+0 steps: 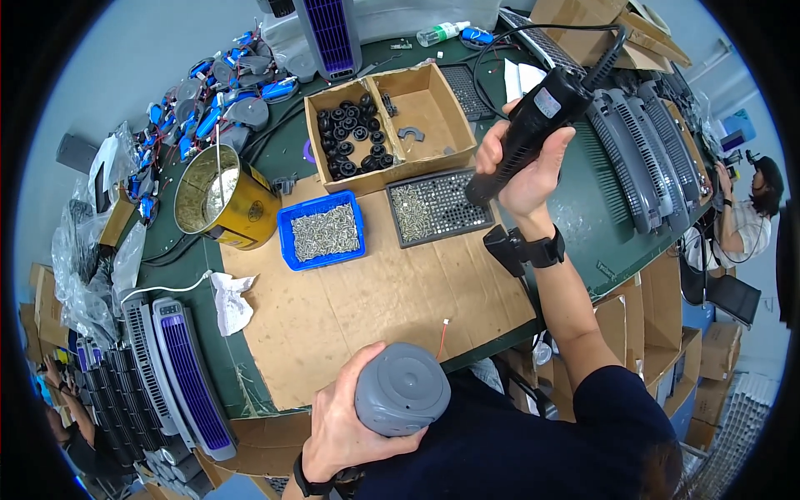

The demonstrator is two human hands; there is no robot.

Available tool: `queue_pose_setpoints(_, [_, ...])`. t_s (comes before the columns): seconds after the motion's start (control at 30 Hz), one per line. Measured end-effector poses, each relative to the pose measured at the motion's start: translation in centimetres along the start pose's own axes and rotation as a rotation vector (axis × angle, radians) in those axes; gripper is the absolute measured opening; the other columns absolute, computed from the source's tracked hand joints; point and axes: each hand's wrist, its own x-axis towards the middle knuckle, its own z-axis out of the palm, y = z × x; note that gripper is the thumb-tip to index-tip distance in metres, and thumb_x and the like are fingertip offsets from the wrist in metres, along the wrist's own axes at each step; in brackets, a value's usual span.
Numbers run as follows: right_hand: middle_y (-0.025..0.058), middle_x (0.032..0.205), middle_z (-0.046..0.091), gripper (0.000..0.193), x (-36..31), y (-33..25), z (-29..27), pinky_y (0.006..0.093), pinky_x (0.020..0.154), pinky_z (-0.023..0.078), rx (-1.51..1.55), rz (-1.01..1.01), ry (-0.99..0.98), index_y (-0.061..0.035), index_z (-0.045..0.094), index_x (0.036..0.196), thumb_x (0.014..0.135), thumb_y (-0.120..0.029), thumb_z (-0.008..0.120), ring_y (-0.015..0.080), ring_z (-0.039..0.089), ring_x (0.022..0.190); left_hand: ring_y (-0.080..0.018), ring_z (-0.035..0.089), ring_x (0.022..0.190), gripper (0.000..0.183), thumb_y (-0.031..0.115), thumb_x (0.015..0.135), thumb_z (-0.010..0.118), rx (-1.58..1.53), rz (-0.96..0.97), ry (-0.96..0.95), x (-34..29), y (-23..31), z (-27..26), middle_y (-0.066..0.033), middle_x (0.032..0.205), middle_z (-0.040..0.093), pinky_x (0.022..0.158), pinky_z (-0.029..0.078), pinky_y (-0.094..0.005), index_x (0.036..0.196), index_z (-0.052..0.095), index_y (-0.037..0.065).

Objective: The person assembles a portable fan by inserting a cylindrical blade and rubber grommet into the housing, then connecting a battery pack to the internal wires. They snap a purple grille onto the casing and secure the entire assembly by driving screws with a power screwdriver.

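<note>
My left hand is wrapped around a grey rounded plastic housing near the table's front edge. A thin red wire with a white connector sticks up beside the housing. In my right hand is a black electric screwdriver, held at a slant with its cable trailing from the upper end. Its lower end is over the right part of a black perforated screw tray; whether it touches a screw cannot be seen. Left of that tray, a blue bin is full of small screws.
A cardboard box with black round parts stands behind the trays, and a yellow can at left. Blue-wrapped parts with wires pile up at far left. Grey slatted panels lie right. A crumpled paper lies on the cardboard mat.
</note>
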Motion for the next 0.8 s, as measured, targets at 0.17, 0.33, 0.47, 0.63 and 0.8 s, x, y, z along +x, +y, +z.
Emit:
queue_pose_setpoints(0.17, [0.0038, 0.064, 0.048, 0.087, -0.2, 0.6, -0.3, 0.0287, 0.052, 0.042, 0.025, -0.043, -0.143, -0.0042, 0.044, 0.116, 0.086, -0.084, 0.024, 0.0129, 0.045, 0.053, -0.0319, 0.071, 0.097, 0.095, 0.025, 0.057, 0.09, -0.004, 0.066, 0.04, 0.2, -0.2, 0.0, -0.0156, 0.107, 0.07, 0.085, 0.057, -0.0395, 0.135, 0.042, 0.003])
queue_pose_setpoints(0.33, [0.0037, 0.064, 0.048, 0.088, -0.2, 0.7, -0.3, 0.0286, 0.052, 0.043, 0.013, -0.046, -0.163, -0.0033, 0.044, 0.116, 0.086, -0.084, 0.024, 0.0128, 0.046, 0.053, -0.0322, 0.071, 0.097, 0.094, 0.024, 0.057, 0.09, -0.01, 0.05, 0.042, 0.1, -0.1, -0.1, -0.0154, 0.108, 0.07, 0.085, 0.057, -0.0395, 0.136, 0.042, 0.003])
queue_pose_setpoints(0.47, [0.0034, 0.064, 0.049, 0.088, -0.3, 0.3, -0.2, 0.0287, 0.051, 0.042, -0.009, -0.045, -0.145, -0.0033, 0.044, 0.117, 0.086, -0.084, 0.024, 0.0125, 0.046, 0.053, -0.0319, 0.07, 0.098, 0.095, 0.024, 0.056, 0.09, -0.017, 0.049, 0.047, 0.0, -0.3, -0.1, -0.0152, 0.109, 0.069, 0.085, 0.057, -0.0394, 0.136, 0.043, 0.004])
queue_pose_setpoints(0.63, [0.0044, 0.064, 0.048, 0.091, -0.1, -1.1, -0.3, 0.0315, 0.051, 0.041, 0.072, -0.063, -0.099, -0.0044, 0.044, 0.121, 0.084, -0.086, 0.024, 0.0149, 0.045, 0.051, -0.032, 0.07, 0.098, 0.095, 0.025, 0.056, 0.09, -0.017, 0.056, 0.044, -0.3, -0.4, -0.1, -0.0149, 0.11, 0.069, 0.085, 0.057, -0.0394, 0.136, 0.043, 0.003])
queue_pose_setpoints(0.8, [0.0023, 0.07, 0.046, 0.089, -0.3, -4.2, 0.1, 0.0318, 0.06, 0.041, 0.487, -0.201, -0.304, -0.0046, 0.044, 0.129, 0.086, -0.082, 0.035, 0.0149, 0.047, 0.06, -0.0323, 0.07, 0.099, 0.094, 0.024, 0.057, 0.09, -0.018, 0.044, 0.055, -0.1, -0.2, -0.4, -0.0155, 0.11, 0.069, 0.086, 0.056, -0.0396, 0.136, 0.044, 0.005])
